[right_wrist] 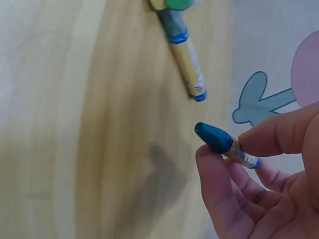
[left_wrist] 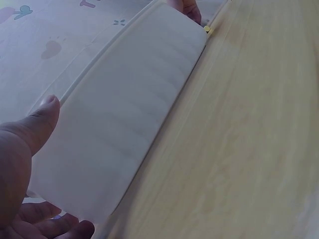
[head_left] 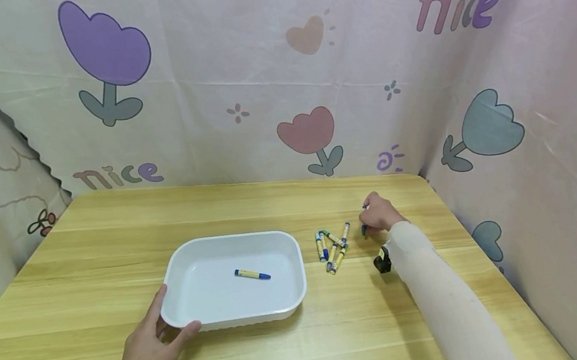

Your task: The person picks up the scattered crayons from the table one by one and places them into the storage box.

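My left hand (head_left: pixel 147 350) grips the near left corner of a white plastic tray (head_left: pixel 199 291), its thumb (left_wrist: pixel 46 119) at the rim and the other fingers round the outer side. Inside the tray lies one yellow-wrapped crayon (head_left: pixel 250 274) with a blue tip. To the right of the tray, my right hand (head_left: pixel 380 214) pinches a dark teal crayon (right_wrist: pixel 214 138) between thumb and fingertips, above the table. Between the tray and that hand, several crayons (head_left: pixel 323 246) lie in a loose heap, some crossing each other.
The wooden table (head_left: pixel 64 277) runs back to a patterned cloth (head_left: pixel 214 93) hanging behind it and at both sides. A small black device (head_left: pixel 381 261) shows beside the right wrist. In the right wrist view, a crayon (right_wrist: pixel 188 62) from the heap lies close to the held one.
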